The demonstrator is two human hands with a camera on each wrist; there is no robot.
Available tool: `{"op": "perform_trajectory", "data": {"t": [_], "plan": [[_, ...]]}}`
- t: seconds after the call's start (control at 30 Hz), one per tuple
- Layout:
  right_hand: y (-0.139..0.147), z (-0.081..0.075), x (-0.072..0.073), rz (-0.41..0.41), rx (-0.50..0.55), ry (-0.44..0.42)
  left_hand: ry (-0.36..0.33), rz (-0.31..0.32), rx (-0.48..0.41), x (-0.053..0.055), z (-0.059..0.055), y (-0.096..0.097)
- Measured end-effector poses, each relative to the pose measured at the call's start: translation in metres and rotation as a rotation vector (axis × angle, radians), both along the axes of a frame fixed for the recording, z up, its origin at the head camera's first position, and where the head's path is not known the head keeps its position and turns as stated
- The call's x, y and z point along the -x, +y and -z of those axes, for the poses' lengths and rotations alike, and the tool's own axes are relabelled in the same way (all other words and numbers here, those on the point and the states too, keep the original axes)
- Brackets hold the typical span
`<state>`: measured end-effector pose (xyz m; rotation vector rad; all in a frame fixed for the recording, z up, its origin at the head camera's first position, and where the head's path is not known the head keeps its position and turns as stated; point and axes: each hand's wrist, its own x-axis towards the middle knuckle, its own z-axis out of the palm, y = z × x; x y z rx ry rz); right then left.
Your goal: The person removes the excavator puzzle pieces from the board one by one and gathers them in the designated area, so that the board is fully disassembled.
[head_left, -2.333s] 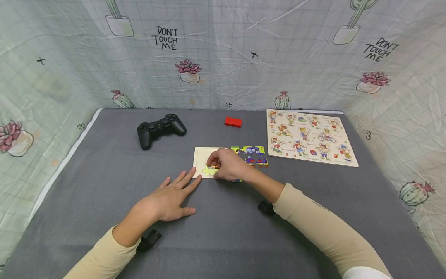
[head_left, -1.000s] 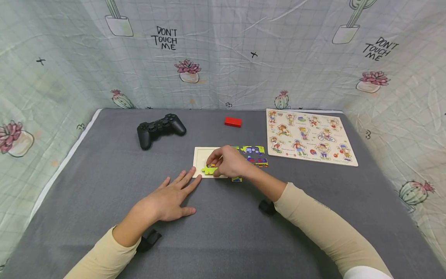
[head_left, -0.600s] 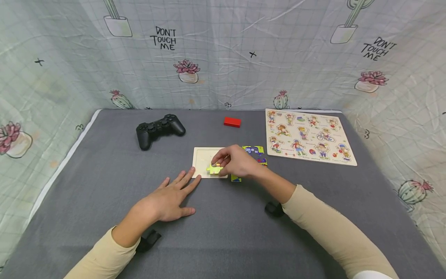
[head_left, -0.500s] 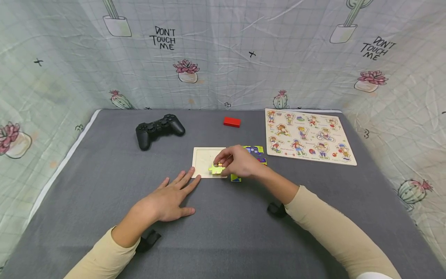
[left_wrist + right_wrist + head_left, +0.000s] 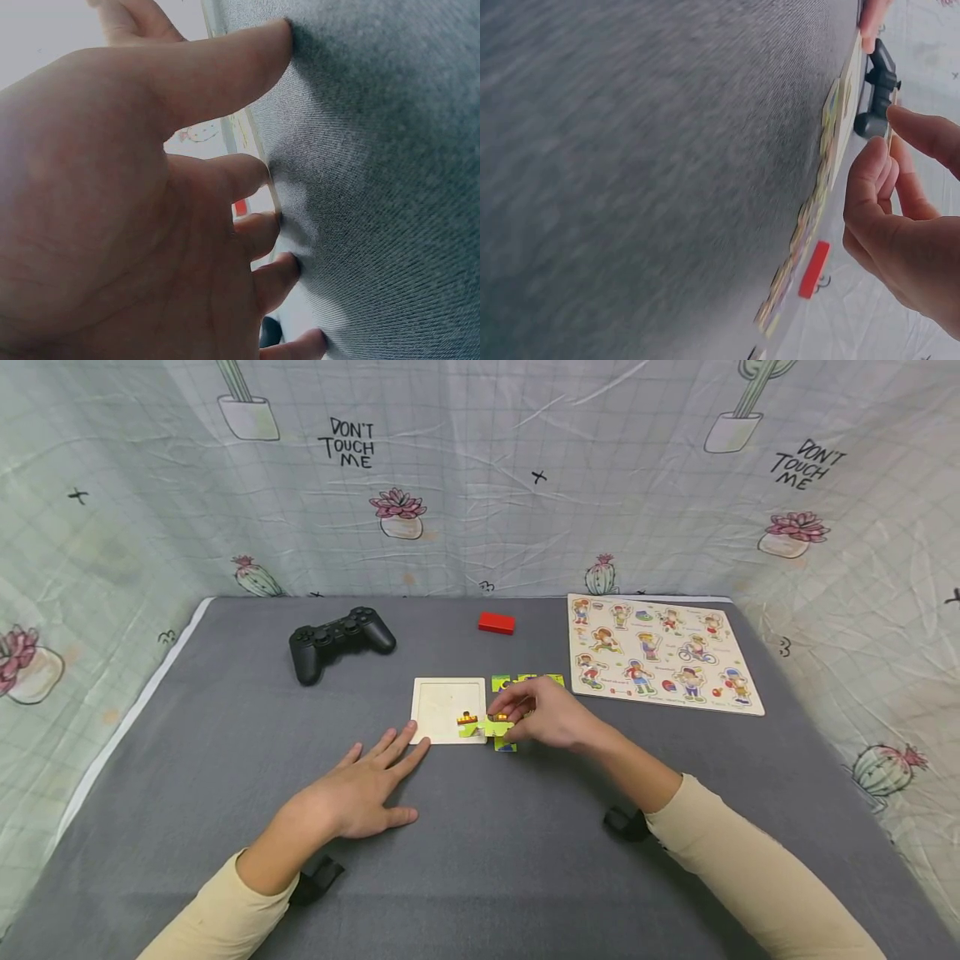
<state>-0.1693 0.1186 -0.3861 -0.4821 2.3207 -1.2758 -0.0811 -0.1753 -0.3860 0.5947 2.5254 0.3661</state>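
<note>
My left hand (image 5: 363,789) lies on the cloth with its fingers spread, fingertips at the lower left corner of a pale wooden puzzle frame (image 5: 442,693). Between thumb and fingertips, my right hand (image 5: 551,714) pinches a yellow-green jigsaw piece (image 5: 497,727); the right wrist view shows only its thin edge, raised above the table. Another jigsaw piece (image 5: 468,727), with a yellow-and-red picture, sits at the frame's lower right corner. More loose pieces (image 5: 554,680) lie right of the frame, several partly hidden under my right hand.
A black game controller (image 5: 341,639) lies at the back left. A red block (image 5: 497,623) rests at the back middle. At the back right is a large wooden board (image 5: 663,652) with pictures of children. Patterned cloth hangs behind the grey table (image 5: 480,885).
My right hand has moved right with the pinched piece, from over the frame to beyond its right edge. The piece at the frame's lower right corner has come into sight. My left hand stays put.
</note>
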Motion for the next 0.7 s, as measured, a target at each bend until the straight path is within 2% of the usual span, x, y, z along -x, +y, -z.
{"op": "perform_trajectory", "data": {"t": [0.23,0.7], "plan": [[0.015,0.002,-0.002,0.013,-0.008,-0.005,0.007,-0.004,-0.006,-0.001,0.000,-0.001],[0.041,0.003,-0.006,0.019,-0.121,0.040,0.004,-0.002,-0.015,0.000,-0.002,-0.002]]}}
